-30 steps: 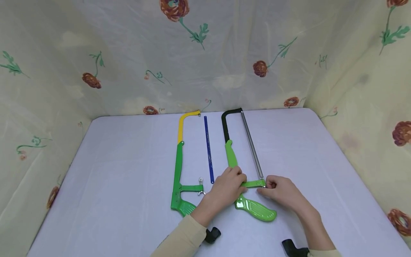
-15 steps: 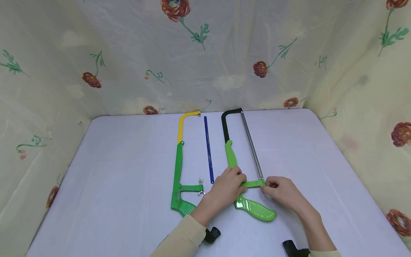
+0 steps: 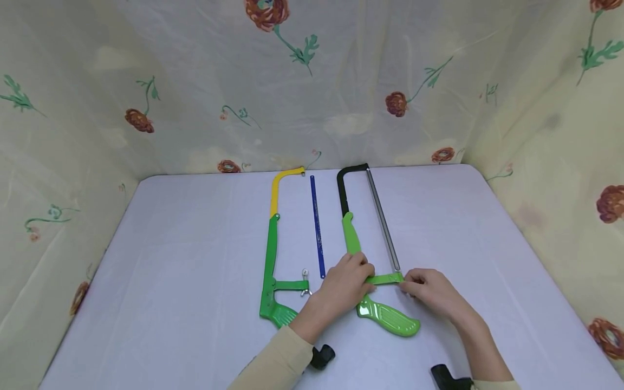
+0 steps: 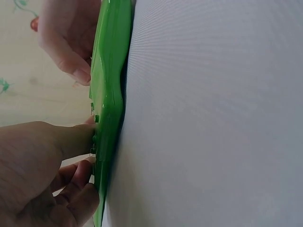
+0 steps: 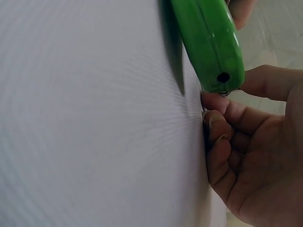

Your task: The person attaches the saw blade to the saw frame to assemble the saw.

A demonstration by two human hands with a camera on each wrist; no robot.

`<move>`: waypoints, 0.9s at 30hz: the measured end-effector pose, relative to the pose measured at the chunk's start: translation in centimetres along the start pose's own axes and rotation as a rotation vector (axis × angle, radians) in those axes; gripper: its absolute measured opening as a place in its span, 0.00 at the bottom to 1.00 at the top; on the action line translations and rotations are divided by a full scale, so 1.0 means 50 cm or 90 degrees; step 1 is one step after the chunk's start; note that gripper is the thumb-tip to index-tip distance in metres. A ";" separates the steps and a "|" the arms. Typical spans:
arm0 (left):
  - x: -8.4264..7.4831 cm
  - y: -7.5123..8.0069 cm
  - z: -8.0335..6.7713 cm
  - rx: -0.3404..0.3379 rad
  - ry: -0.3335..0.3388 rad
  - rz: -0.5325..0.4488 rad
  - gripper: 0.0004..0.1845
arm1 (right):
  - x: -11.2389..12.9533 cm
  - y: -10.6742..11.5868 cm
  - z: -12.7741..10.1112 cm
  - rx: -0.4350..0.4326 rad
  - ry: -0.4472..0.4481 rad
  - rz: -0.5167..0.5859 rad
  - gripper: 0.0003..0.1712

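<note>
A hacksaw (image 3: 351,234) with a light green handle and black front lies flat, its grey blade (image 3: 383,219) running along the right side. My left hand (image 3: 341,283) holds its green frame where the short crossbar joins; in the left wrist view the thumb and curled fingers are against the frame's edge. At the crossbar's right end my right hand (image 3: 433,292) pinches with thumb and index finger at the wing nut, which the fingers almost wholly hide. The right wrist view shows the handle's butt (image 5: 213,52) in front of those fingers.
Left of it lies a second hacksaw (image 3: 271,260), green and yellow, without a blade and with its own wing nut (image 3: 306,292). Between the saws is a loose blue blade (image 3: 317,227). Flowered sheeting (image 3: 341,81) walls the white table (image 3: 195,244) at back and sides.
The right thumb and fingers have shifted slightly at the crossbar's end, with the thumb drawing in closer to it. The left hand and both saws stay in place.
</note>
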State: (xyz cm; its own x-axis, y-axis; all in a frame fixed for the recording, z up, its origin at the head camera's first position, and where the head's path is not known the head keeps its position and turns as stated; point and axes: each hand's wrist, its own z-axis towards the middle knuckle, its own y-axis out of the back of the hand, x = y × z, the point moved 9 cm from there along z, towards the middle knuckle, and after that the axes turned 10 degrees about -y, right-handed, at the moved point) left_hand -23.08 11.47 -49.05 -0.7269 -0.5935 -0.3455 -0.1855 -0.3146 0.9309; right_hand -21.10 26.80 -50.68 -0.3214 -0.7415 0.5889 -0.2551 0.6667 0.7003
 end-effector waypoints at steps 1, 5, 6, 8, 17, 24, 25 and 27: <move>0.000 0.000 0.000 -0.001 0.000 0.000 0.13 | 0.000 0.000 0.000 0.002 -0.001 0.004 0.12; 0.000 -0.001 0.000 -0.001 0.000 -0.003 0.13 | -0.005 0.000 0.002 0.009 -0.012 0.020 0.12; 0.000 -0.001 0.000 0.000 0.000 -0.003 0.13 | -0.006 0.000 0.003 0.011 -0.014 0.024 0.12; 0.001 -0.002 0.001 0.000 0.000 -0.003 0.14 | -0.009 -0.001 0.004 0.014 -0.017 0.032 0.12; 0.001 0.001 0.000 0.000 0.001 -0.004 0.13 | -0.013 -0.006 0.003 0.046 0.002 0.082 0.13; 0.000 0.003 -0.001 -0.002 -0.001 -0.003 0.13 | -0.016 -0.010 0.007 0.067 0.007 0.103 0.13; 0.000 0.003 -0.001 -0.003 -0.002 -0.003 0.13 | -0.017 -0.010 0.007 0.069 0.007 0.105 0.13; 0.000 0.003 -0.001 -0.003 -0.002 -0.003 0.13 | -0.017 -0.011 0.006 0.071 0.006 0.109 0.13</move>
State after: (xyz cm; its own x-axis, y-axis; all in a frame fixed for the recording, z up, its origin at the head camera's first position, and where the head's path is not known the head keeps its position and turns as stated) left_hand -23.06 11.39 -48.91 -0.7282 -0.5899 -0.3488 -0.1852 -0.3206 0.9289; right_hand -20.98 27.09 -51.67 -0.3611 -0.6163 0.6998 -0.2965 0.7874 0.5405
